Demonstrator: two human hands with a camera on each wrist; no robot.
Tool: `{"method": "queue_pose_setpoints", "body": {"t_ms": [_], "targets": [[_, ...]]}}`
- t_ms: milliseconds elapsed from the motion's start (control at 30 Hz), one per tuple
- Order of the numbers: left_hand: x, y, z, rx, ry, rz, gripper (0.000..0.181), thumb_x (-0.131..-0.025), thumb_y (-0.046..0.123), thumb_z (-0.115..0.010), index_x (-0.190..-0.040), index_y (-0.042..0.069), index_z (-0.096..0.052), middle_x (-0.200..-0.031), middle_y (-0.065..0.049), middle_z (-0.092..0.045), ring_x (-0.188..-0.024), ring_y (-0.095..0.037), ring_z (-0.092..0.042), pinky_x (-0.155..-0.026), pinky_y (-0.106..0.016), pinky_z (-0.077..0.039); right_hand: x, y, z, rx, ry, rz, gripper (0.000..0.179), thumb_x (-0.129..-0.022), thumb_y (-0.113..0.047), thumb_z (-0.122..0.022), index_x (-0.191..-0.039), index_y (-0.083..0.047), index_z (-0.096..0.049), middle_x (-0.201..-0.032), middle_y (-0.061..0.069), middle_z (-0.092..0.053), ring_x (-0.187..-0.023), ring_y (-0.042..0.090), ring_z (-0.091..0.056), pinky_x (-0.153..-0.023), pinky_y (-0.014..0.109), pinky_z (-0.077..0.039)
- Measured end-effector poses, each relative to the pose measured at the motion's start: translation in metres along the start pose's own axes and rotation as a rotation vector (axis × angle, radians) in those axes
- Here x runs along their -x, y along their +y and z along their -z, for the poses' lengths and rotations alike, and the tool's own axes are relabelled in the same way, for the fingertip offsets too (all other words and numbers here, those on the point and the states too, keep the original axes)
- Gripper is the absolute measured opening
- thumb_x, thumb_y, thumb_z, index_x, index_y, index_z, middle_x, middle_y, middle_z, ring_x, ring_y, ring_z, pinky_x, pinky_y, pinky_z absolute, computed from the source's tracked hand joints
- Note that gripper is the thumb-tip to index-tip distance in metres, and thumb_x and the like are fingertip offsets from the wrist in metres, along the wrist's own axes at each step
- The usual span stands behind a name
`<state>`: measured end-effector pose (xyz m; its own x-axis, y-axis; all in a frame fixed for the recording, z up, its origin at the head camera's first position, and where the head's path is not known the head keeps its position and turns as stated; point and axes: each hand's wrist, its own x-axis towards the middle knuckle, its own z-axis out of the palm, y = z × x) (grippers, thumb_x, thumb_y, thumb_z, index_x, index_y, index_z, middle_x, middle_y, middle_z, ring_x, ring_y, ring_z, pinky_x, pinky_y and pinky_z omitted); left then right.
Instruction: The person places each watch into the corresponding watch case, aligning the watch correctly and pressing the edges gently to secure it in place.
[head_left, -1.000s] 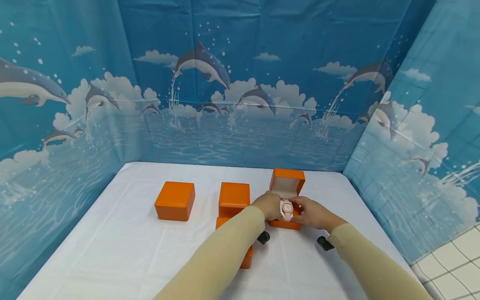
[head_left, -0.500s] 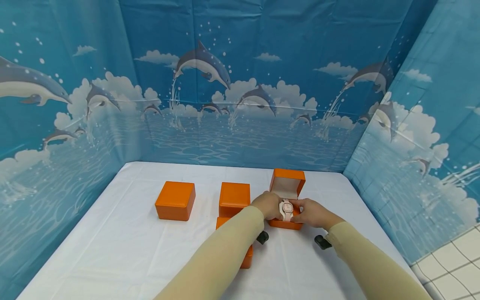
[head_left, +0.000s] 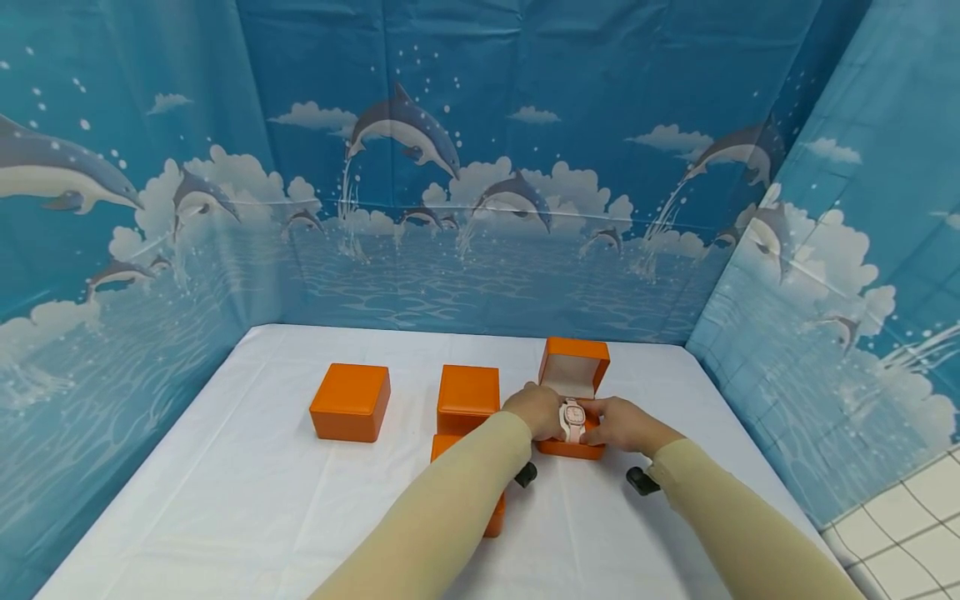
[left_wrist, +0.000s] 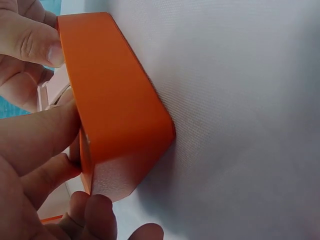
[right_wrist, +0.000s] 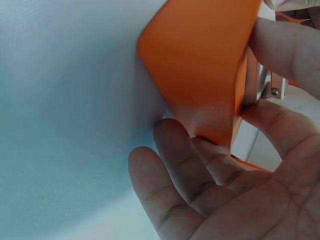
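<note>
A pale pink wristwatch [head_left: 574,417] sits in an orange watch box [head_left: 572,450], its dial facing up. The box's lid [head_left: 576,371] stands raised at the back, showing a pale lining. From the left, my left hand [head_left: 536,410] holds the watch by its side, thumb and forefinger reaching in over the rim of the box [left_wrist: 105,85] in the left wrist view. Opposite it, my right hand [head_left: 630,427] pinches the other side with thumb and forefinger, while its remaining fingers [right_wrist: 175,160] spread outside the box wall. Part of the strap is hidden by the fingers.
Left of the open box is a closed orange box [head_left: 468,392]. In front of that one, another orange box [head_left: 495,518] is mostly covered by the left sleeve [head_left: 442,500]. A further closed box [head_left: 350,402] stands farther left on the white tablecloth [head_left: 225,500]. Dolphin-print curtains [head_left: 480,275] surround the table.
Both hands stay at the watch inside the box. The right hand and wrist have shifted slightly to the left; the watch and boxes look the same.
</note>
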<state>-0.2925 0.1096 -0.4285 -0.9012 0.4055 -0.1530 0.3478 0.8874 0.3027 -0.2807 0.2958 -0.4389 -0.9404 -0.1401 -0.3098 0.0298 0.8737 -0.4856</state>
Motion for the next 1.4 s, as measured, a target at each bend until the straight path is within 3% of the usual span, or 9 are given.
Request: {"method": "queue_pose_setpoints", "body": {"t_ms": [233, 767, 1033, 1267, 1400], "targets": [[0.0054, 0.0016, 0.0032, -0.009, 0.005, 0.010, 0.053, -0.088, 0.042, -0.085, -0.137, 0.027, -0.073, -0.117, -0.004, -0.069, -0.094, -0.014, -0.055, -0.082, -0.028, -0.058, -0.0007, -0.0014, 0.0001, -0.013, -0.009, -0.005, 0.068, -0.089, -0.022, -0.084, -0.150, -0.008, -0.059, -0.123, 0.012, -0.068, -0.105, 0.029, -0.056, -0.086, 0.038, -0.055], [0.0073, 0.0031, 0.0046, 0.010, -0.001, 0.010, 0.052, -0.088, 0.040, -0.086, -0.137, 0.029, -0.072, -0.121, -0.003, -0.069, -0.099, -0.015, -0.055, -0.087, -0.030, -0.058, -0.0003, -0.0027, 0.0004, -0.008, -0.018, -0.010, 0.067, -0.089, -0.020, -0.083, -0.150, -0.007, -0.058, -0.121, 0.012, -0.068, -0.103, 0.029, -0.055, -0.083, 0.036, -0.055], [0.0036, 0.0037, 0.0014, 0.012, -0.004, 0.031, 0.049, -0.087, 0.042, -0.086, -0.133, 0.029, -0.074, -0.118, -0.005, -0.067, -0.092, -0.016, -0.055, -0.079, -0.029, -0.057, 0.0009, -0.0036, -0.0001, 0.023, -0.024, -0.004, 0.072, -0.090, -0.022, -0.083, -0.154, -0.006, -0.054, -0.125, 0.013, -0.068, -0.105, 0.029, -0.056, -0.091, 0.042, -0.058], [0.0061, 0.0048, 0.0026, -0.003, 0.010, 0.033, 0.045, -0.087, 0.042, -0.086, -0.127, 0.024, -0.077, -0.116, -0.006, -0.066, -0.087, -0.016, -0.057, -0.078, -0.029, -0.057, 0.0008, -0.0054, 0.0002, 0.053, -0.023, 0.005, 0.072, -0.090, -0.023, -0.083, -0.153, -0.005, -0.054, -0.126, 0.014, -0.068, -0.105, 0.029, -0.057, -0.096, 0.046, -0.058], [0.0077, 0.0059, 0.0051, 0.002, 0.006, 0.041, 0.045, -0.087, 0.041, -0.086, -0.127, 0.023, -0.077, -0.116, -0.006, -0.066, -0.088, -0.016, -0.057, -0.077, -0.029, -0.057, -0.0002, -0.0052, 0.0019, 0.061, -0.031, 0.008, 0.068, -0.091, -0.022, -0.083, -0.151, -0.005, -0.056, -0.122, 0.012, -0.069, -0.103, 0.028, -0.056, -0.092, 0.042, -0.057]]}}
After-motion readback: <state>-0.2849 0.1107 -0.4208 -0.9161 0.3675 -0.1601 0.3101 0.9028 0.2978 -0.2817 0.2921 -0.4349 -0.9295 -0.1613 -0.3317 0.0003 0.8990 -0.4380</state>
